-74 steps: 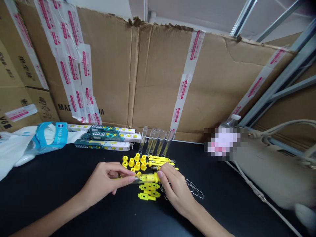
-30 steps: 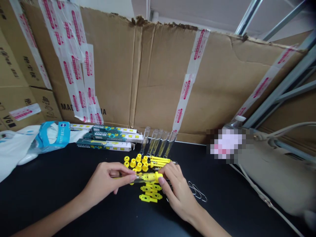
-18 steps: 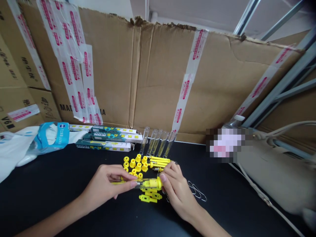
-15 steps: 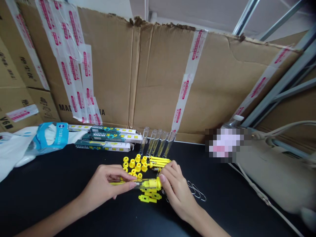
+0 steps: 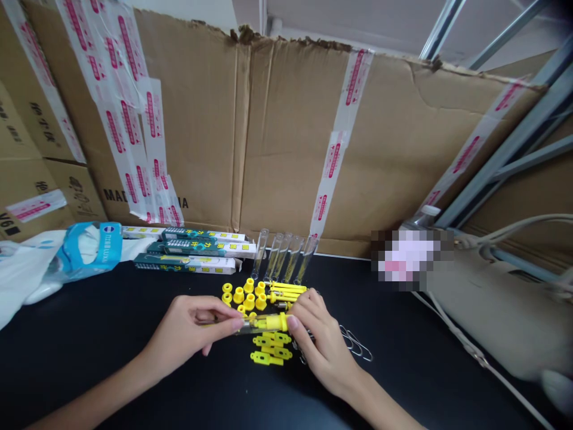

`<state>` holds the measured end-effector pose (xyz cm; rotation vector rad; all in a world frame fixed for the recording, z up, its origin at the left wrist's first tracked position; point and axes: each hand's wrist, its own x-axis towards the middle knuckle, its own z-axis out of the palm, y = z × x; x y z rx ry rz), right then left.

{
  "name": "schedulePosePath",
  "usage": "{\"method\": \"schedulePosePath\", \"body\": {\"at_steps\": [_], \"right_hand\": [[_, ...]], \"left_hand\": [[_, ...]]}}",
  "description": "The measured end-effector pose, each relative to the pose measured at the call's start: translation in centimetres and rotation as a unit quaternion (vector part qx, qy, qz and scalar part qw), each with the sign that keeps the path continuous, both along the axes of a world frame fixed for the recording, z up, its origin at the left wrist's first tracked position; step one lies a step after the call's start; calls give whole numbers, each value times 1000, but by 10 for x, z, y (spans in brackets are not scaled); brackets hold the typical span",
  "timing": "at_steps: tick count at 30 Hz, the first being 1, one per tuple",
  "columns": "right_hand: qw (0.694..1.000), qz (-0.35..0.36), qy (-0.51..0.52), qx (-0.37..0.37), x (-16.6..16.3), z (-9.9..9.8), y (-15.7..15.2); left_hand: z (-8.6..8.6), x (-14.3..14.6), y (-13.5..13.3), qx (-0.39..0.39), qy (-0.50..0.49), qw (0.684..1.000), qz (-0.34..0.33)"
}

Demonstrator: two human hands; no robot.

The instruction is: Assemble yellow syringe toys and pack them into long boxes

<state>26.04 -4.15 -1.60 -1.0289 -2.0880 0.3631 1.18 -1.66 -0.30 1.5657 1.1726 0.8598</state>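
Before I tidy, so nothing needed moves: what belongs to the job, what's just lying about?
Likely the job: held tube, yellow caps, yellow rods, flat yellow pieces, other tubes, metal hooks, printed boxes.
Likely lying about: beige bag, bottle, plastic packet.

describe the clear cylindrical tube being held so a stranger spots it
Before the brown cardboard wall is a black tabletop. Above it, the left hand and right hand hold the clear cylindrical tube. Unlike the clear tubes behind, it has a yellow flanged end.
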Motion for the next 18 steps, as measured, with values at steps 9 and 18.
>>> {"method": "schedulePosePath", "body": {"at_steps": [9, 18], "right_hand": [[999, -49, 3, -23, -1, -5, 1], [999, -33, -16, -3, -1, -3, 1]], "left_hand": [[-3, 0, 0, 6, 10, 1000, 6], [-3, -2, 2, 7, 20, 1000, -5]]}}
